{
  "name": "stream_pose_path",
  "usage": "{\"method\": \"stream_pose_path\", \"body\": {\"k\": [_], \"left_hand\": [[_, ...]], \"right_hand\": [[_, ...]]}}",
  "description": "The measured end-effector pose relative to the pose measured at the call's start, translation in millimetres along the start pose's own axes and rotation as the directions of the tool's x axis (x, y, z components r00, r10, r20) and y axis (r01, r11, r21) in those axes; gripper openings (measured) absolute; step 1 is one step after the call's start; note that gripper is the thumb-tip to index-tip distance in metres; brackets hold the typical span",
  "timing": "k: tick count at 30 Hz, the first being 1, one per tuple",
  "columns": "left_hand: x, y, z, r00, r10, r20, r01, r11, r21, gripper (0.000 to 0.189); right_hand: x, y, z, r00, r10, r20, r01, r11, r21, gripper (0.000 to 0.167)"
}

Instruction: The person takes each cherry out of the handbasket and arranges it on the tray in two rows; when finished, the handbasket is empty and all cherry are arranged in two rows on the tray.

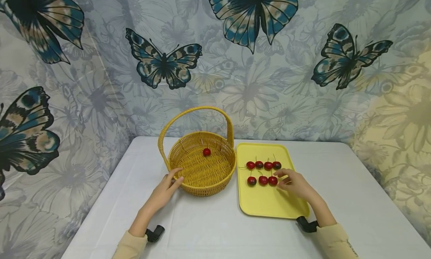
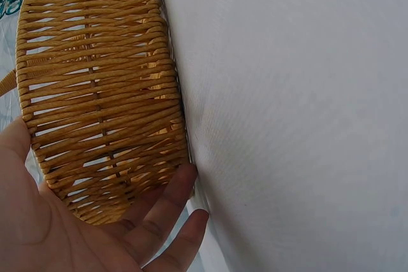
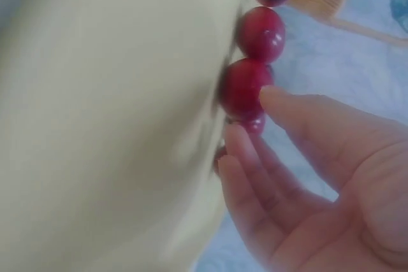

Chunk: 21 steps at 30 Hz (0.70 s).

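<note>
My left hand point(image 1: 164, 191) holds the near left side of a yellow wicker basket point(image 1: 203, 191) with a tall arched handle. In the left wrist view, the thumb lies at the rim and the fingers reach round the woven side point(image 2: 102, 93). One red cherry point(image 1: 207, 152) lies inside the basket. On a yellow tray point(image 1: 269, 206) to the right, several dark red cherries with stems form two rows. My right hand point(image 1: 296, 183) is at the right end of the near row, its thumb and fingers spread apart beside the end cherry point(image 3: 245, 87). Whether the thumb tip touches it, I cannot tell.
Basket and tray stand side by side on a white-covered table point(image 1: 202, 229). Behind them hangs a floral cloth point(image 1: 252, 87) with large butterflies. A black wrist device point(image 1: 155, 233) is on the left wrist and another point(image 1: 307, 224) on the right.
</note>
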State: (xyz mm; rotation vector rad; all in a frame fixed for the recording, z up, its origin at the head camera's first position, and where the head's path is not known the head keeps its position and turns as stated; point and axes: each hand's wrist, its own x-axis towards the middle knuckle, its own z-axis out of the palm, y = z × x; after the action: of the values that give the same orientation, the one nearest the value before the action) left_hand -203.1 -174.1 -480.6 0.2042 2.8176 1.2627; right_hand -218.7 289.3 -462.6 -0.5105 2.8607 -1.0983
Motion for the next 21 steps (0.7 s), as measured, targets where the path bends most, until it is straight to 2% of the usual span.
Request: {"method": "stream_pose_path", "body": {"k": [11,21], "left_hand": [[-0.4,0.3,0.0,1.0,-0.004,-0.001,0.004,1.0,0.001,0.053],[0.0,-0.7,0.4,1.0,-0.002,-0.003,0.002,1.0,0.005,0.052]], "right_hand": [[-2.8,-12,-7,1.0,0.009,-0.028,-0.01,0.999,-0.047,0.031],[0.8,-29,5,0.992,-0.071,-0.103,0.067,0.997,-0.039,0.028]]}}
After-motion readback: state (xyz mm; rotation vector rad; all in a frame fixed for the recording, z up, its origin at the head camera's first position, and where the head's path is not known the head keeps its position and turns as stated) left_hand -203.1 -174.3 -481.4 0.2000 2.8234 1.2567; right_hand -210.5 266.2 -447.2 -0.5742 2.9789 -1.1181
